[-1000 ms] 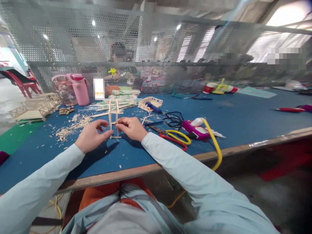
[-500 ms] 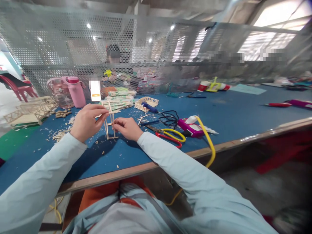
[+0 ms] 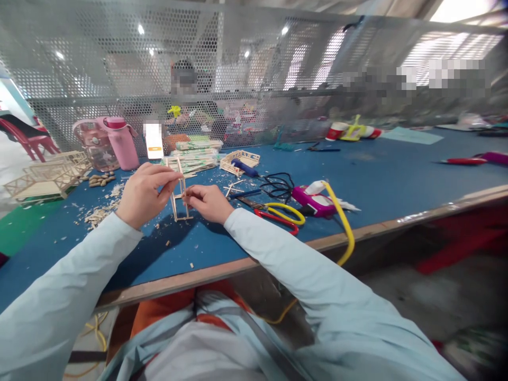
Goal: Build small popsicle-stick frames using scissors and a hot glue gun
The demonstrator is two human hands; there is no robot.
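Note:
A small ladder-like frame of thin wooden sticks (image 3: 179, 203) stands upright on the blue table (image 3: 377, 180). My left hand (image 3: 143, 194) pinches its upper part between thumb and fingers. My right hand (image 3: 207, 202) is closed on the frame's right rail, lower down. Both sleeves are pale blue.
Red-and-yellow scissors (image 3: 281, 214), a pink glue gun (image 3: 313, 200) with a yellow cord, a black cable, stick bundles (image 3: 196, 153), wood shavings (image 3: 101, 211), a pink bottle (image 3: 121, 143) and finished stick models (image 3: 43, 177) lie around. A perforated metal screen (image 3: 254, 79) backs the table, with a person behind it.
My left hand rose from the frame's lower part to its top and pinched it. The frame now stands more upright. The right hand stayed on the right rail.

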